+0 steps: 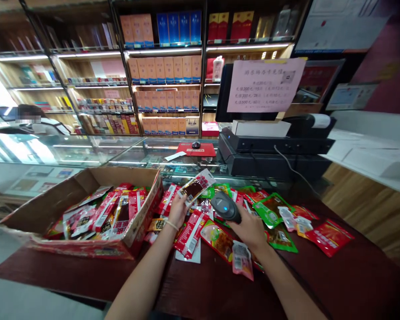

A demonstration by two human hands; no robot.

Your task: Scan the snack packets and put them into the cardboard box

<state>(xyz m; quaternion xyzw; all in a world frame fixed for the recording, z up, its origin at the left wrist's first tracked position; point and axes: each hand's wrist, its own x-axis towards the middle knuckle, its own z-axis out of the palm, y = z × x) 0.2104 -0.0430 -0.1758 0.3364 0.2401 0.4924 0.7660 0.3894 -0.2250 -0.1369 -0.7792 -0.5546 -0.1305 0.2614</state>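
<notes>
My left hand grips a snack packet by its lower left end. The packet has a clear window with dark brown food inside and is tilted up to the right. In my right hand is a dark barcode scanner with a blue light on top; its head is just right of the packet, apart from it. Beneath both hands lie several red and green snack packets, among them a red one and a green one. My fingers hide part of the scanner's handle.
A cardboard box of packets stands on the left of the dark red table. Behind are a glass counter, a mouse on a red mat, and a monitor with a pink sign. A person is at far left.
</notes>
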